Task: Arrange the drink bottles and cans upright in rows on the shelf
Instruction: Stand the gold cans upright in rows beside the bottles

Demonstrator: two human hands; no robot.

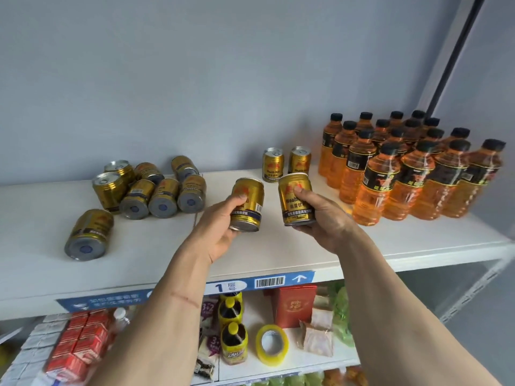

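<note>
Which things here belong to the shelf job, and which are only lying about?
Job: gold metal can in left hand; gold metal can in right hand; fallen gold cans; two upright gold cans; orange plastic bottles.
Lying about: yellow tape roll; red cartons.

Two gold cans are up off the white shelf, above its middle: the left-held can tilts with its top away and its base showing, the right-held can sits nearly upright. Behind them, close to the back edge, two gold cans stand upright side by side. Over toward the left end, a heap of gold cans lies toppled, silver bases mostly facing out, and one stray can lies on its side nearer the front edge. At the right end, orange bottles with black caps and dark labels stand upright in packed rows.
</note>
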